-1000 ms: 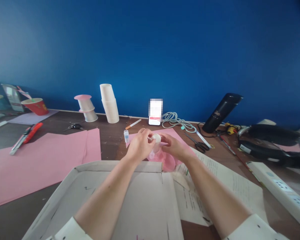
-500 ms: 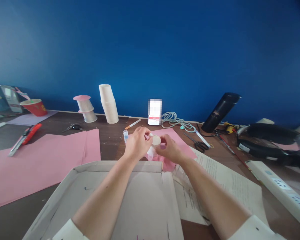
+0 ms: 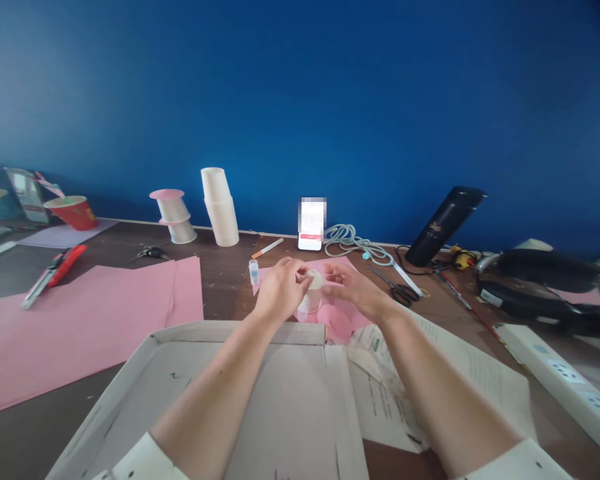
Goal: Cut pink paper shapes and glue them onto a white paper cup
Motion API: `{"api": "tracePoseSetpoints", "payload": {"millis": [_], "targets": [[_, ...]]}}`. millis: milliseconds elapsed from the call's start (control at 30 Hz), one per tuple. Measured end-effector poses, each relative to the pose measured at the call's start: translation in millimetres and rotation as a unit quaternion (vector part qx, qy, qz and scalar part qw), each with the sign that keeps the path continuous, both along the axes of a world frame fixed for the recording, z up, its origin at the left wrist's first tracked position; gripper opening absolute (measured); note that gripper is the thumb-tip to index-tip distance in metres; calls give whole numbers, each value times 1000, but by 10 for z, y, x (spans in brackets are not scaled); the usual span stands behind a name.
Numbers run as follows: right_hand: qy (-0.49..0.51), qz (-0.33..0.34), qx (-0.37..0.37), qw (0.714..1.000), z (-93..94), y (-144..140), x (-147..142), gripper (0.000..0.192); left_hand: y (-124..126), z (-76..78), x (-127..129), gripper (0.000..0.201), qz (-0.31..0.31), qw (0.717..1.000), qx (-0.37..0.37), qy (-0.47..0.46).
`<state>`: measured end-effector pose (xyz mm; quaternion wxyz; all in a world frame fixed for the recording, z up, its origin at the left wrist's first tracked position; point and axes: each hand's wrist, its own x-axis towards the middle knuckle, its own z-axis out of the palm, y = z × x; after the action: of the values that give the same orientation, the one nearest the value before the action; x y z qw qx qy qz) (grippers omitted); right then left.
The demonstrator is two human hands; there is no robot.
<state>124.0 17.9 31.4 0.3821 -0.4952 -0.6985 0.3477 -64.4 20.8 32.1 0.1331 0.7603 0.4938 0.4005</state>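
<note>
A white paper cup (image 3: 314,300) stands upside down on a pink sheet (image 3: 349,270), its round pale base facing up. At the left edge of that base is my left hand (image 3: 281,285), thumb and fingers pinched together; what they hold, if anything, is too small to make out. My right hand (image 3: 356,288) hovers just right of the cup with its fingers apart and nothing in them. Pink paper discs (image 3: 334,323) lie in front of the cup. Left of my left hand stands a small clear bottle or cap (image 3: 253,272).
A white cardboard tray (image 3: 280,400) lies nearest me. Pink sheets (image 3: 105,313) and a red utility knife (image 3: 55,273) are left. Stacked cups (image 3: 221,210), a joined-cup piece (image 3: 174,217) and a phone (image 3: 311,227) stand behind. Scissors (image 3: 397,288), a black bottle (image 3: 445,227) and a power strip (image 3: 560,373) are right.
My right hand has let go of the cup and moved slightly right, its fingers spreading. The left hand stays pinched at the cup's base. The view has shifted slightly.
</note>
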Motion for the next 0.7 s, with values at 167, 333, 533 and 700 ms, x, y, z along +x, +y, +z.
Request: {"api": "tracePoseSetpoints", "payload": {"millis": [167,333,533,700], "targets": [[87,-28,-39,995,157,-62,-64,33,-40,76,0,11,-40,998,42,-39],[108,-24,-61,992,211,-127,-144,23,-74,112,26,15,-75,993,88,-31],[108,-34,-77,991,168,-103,-137,22,-71,65,40,17,-92,988,120,15],[116,-11,-102,988,106,-63,-92,24,-70,44,41,18,-124,980,146,51]]}}
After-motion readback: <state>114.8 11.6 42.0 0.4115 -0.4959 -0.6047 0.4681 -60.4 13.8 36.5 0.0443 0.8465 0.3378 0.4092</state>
